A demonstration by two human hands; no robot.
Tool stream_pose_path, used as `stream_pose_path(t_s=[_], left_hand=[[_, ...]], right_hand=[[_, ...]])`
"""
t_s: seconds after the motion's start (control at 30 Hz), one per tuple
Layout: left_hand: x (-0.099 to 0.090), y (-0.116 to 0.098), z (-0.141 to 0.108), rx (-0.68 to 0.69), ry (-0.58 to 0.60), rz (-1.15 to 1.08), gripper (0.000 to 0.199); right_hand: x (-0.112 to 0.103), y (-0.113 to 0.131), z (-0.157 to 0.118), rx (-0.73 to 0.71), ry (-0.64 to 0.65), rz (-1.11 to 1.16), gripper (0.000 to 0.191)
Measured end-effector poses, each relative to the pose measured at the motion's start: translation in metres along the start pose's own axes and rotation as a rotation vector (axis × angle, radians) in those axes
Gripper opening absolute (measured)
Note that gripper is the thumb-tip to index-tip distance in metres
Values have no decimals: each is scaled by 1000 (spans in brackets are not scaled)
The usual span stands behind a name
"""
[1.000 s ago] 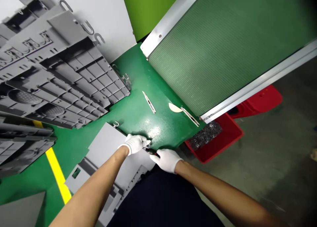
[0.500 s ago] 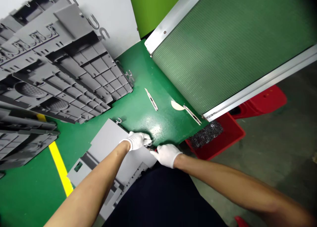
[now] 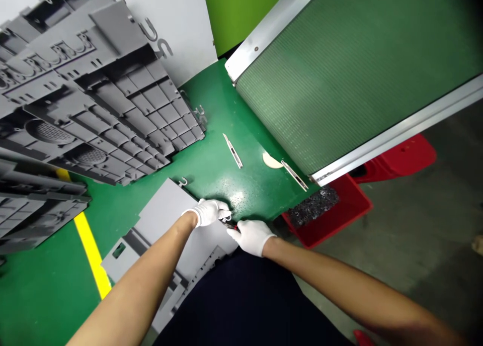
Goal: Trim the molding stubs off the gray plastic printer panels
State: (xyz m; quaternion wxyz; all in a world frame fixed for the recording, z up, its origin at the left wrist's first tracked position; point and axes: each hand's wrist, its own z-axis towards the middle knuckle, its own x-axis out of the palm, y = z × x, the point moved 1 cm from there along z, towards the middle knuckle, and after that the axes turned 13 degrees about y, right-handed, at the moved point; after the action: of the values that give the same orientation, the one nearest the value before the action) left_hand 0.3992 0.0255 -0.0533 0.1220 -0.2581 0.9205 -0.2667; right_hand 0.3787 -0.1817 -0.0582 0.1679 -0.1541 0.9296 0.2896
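A flat grey plastic panel [image 3: 162,210] lies on the green table in front of my body. My left hand [image 3: 212,212], in a white glove, has its fingers pinched around a small grey hook [image 3: 227,218] at the panel's far right corner. My right hand [image 3: 253,237], also gloved, is closed round a hand tool with red on its handle [image 3: 231,226]. The tool's dark jaws point left at the hook, just below my left fingertips. Most of the handle is hidden in my right palm. Another hook [image 3: 183,182] sticks out of the panel's upper corner.
Stacked ribbed grey panels [image 3: 151,104] stand at the left. Two slim knives [image 3: 233,151] [image 3: 295,175] and a cream half-round piece [image 3: 271,160] lie on the green table [image 3: 211,170]. A conveyor [image 3: 354,74] rises at the right, above a red bin [image 3: 347,212] holding dark scraps.
The view has shifted slightly, so the stacked panels and conveyor sit a little further right. My hands stay at the same corner, with the tool's jaws showing slightly more.
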Motion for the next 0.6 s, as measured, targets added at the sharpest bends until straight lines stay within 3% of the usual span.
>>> stream_pose_path(t_s=[0.27,0.4,0.5,0.6], left_hand=[[-1,3,0,-13,-36,-11,33],[-4,1,-1,72,-163,-85,40],[3,-35,4,194,-237,-228,42],[21,-101,13,334,-140,-331,37]], right_hand=[[-25,-11,2,-114,38,-208,71],[-31,-28,-5,8,35,-42,74],[-17,-34,-13,136,-11,173,75],[2,-31,-18,160,-13,326,69]])
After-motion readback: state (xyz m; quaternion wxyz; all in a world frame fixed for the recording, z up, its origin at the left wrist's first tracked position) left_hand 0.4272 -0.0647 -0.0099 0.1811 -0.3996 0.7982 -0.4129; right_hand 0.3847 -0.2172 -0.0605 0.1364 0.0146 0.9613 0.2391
